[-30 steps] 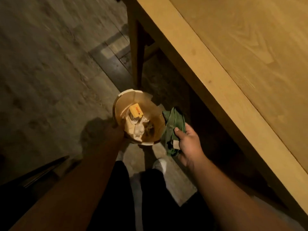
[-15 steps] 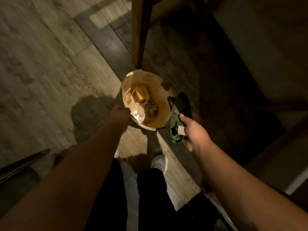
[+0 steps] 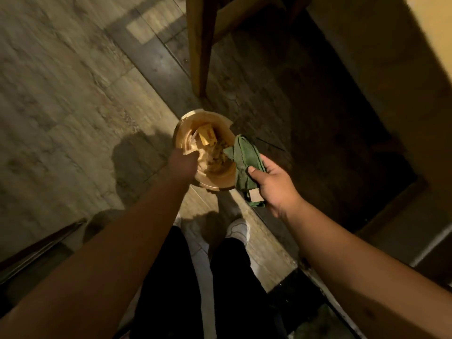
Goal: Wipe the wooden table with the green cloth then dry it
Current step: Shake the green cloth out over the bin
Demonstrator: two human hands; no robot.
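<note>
Cloth (image 3: 244, 165) now overlaps bin (image 3: 217, 184) rim; contents seemingly scraps.

The pale wooden table (image 3: 420, 77) is cut off by the top and right edges, showing only its underside and one leg. The crumpled green cloth (image 3: 244, 162) covers the right hand's fingertips; scraps inside the round tan bin (image 3: 215, 179) are too blurred to identify.

I'm looking down at a dim floor (image 3: 61, 99) of pale, worn tiles, crossed by a dark strip (image 3: 156, 62) running diagonally. A wooden leg (image 3: 199, 45) stands on it near the top, with deep shadow spreading to its right. Warm yellowish light falls from the right. At lower left a dark rail (image 3: 41, 243) slants across the corner; I can't tell what it is.
</note>
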